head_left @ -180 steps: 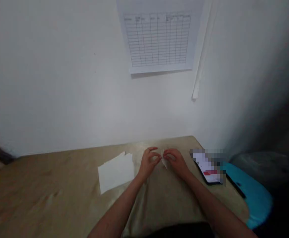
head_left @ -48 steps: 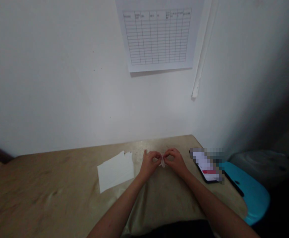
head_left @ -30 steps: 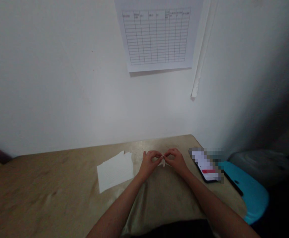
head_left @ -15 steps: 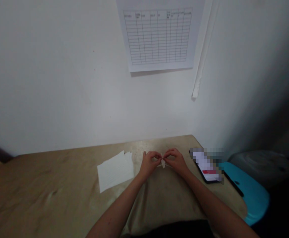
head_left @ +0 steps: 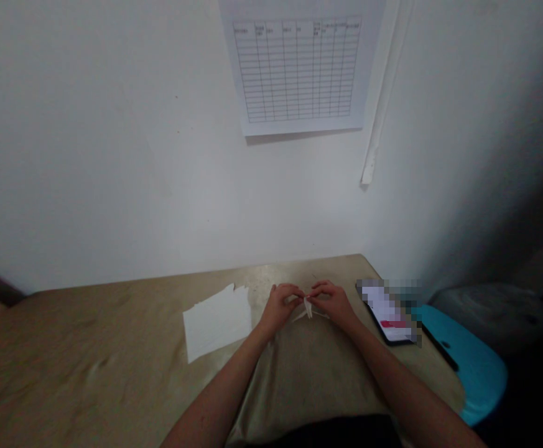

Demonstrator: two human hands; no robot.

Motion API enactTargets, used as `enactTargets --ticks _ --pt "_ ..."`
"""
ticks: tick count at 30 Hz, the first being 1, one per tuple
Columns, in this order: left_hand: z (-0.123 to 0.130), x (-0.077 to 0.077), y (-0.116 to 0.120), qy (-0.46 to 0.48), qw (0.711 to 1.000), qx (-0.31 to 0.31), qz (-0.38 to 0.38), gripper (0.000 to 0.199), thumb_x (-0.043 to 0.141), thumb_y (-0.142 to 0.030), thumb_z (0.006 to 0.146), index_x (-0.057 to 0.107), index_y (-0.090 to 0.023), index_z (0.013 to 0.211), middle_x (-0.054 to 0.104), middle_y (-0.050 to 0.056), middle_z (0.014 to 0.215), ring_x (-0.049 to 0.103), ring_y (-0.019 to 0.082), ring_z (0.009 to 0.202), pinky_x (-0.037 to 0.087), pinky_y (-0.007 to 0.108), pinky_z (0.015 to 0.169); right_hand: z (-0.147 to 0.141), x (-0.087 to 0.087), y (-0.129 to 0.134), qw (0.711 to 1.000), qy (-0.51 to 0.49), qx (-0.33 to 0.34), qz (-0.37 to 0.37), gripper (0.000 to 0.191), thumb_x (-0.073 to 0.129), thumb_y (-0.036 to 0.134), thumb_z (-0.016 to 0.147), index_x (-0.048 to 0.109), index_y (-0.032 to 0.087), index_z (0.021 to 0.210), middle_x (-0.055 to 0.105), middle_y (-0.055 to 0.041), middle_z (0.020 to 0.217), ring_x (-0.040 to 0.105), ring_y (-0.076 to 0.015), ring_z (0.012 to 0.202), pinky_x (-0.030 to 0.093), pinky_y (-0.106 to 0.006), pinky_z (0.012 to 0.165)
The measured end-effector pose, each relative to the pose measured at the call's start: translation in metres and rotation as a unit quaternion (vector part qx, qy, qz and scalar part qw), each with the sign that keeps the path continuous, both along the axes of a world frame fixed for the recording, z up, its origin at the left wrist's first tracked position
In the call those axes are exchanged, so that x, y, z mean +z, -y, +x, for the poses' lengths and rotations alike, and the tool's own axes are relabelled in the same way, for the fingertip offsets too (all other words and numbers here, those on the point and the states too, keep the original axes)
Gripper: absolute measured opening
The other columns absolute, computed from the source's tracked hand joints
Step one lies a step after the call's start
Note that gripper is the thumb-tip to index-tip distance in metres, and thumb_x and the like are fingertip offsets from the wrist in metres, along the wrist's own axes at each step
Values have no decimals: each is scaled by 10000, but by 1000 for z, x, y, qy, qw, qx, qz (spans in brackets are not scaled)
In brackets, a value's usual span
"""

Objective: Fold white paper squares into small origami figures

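Folded white paper (head_left: 308,308) sits, in the head view, between left hand (head_left: 278,308) and right hand (head_left: 336,305), both sets of fingers pinching its top. Around it on the tabletop (head_left: 112,336), torn-edged paper (head_left: 218,323) lies at 9 o'clock, a phone (head_left: 391,316) at 3; a printed chart (head_left: 299,74) hangs at 12.

Forearms (head_left: 234,373) angled inward — left hand (head_left: 279,306) near right hand (head_left: 336,303), fingers (head_left: 292,290) pinched
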State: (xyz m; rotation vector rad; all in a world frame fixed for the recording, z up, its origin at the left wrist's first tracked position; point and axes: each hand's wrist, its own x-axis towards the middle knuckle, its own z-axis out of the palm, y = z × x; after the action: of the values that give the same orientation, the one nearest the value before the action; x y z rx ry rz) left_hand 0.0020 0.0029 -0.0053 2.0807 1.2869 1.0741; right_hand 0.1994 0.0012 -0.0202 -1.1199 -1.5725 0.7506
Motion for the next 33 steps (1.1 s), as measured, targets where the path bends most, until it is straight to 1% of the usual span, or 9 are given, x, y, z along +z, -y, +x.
enactTargets --ticks 4,11,14,17,22,25,28,33 --pt "0 -1 0 -8 1000 1 5 86 738 -234 785 769 -275 854 761 29 1016 649 226 1080 314 506 1131 -1 0 0 1000 0 12 -6 147 773 379 703 772 235 733 690 -64 951 651 -226 937 482 -411 926" --pt "1 5 3 -9 1000 4 3 51 762 -218 757 762 -268 768 764 22 972 646 229 1071 322 495 1117 -2 3 3 1000 4 25 -15 126 776 351 691 782 235 740 698 -68 972 659 -223 934 498 -397 912" --pt "1 5 2 3 1000 14 -4 44 773 -218 740 759 -260 736 762 27 953 642 231 1061 352 482 1096 -1 6 4 998 5 52 -16 109 739 313 724 793 251 795 704 -66 973 663 -221 940 501 -397 914" --pt "0 2 0 28 999 18 -10 51 784 -215 717 758 -258 724 759 27 947 644 226 1039 408 447 1052 0 9 4 998 9 65 -11 124 708 268 740 797 265 826 708 -63 974 660 -221 964 503 -393 917" --pt "0 0 -2 77 997 -13 -30 41 766 -213 717 749 -240 693 748 23 863 661 208 969 482 369 959 1 14 5 996 19 84 8 114 720 277 743 789 263 832 712 -50 950 651 -219 972 503 -383 915" --pt "0 1 -1 102 994 -18 -25 39 763 -204 713 744 -230 693 733 20 833 659 196 935 494 347 940 1 16 5 995 18 96 22 85 723 306 762 773 254 805 719 -44 916 648 -221 961 492 -388 919" --pt "1 2 -1 112 993 -21 -15 54 771 -187 705 741 -230 697 726 19 850 651 189 940 492 342 944 0 16 4 993 26 108 35 83 712 328 790 750 255 800 724 -36 900 642 -220 952 474 -398 936" --pt "2 1 -1 90 996 -14 -16 79 802 -184 684 739 -230 697 709 19 887 646 186 934 495 340 926 -3 11 2 992 43 104 48 101 698 346 815 710 247 803 716 -39 944 628 -216 982 453 -407 967"
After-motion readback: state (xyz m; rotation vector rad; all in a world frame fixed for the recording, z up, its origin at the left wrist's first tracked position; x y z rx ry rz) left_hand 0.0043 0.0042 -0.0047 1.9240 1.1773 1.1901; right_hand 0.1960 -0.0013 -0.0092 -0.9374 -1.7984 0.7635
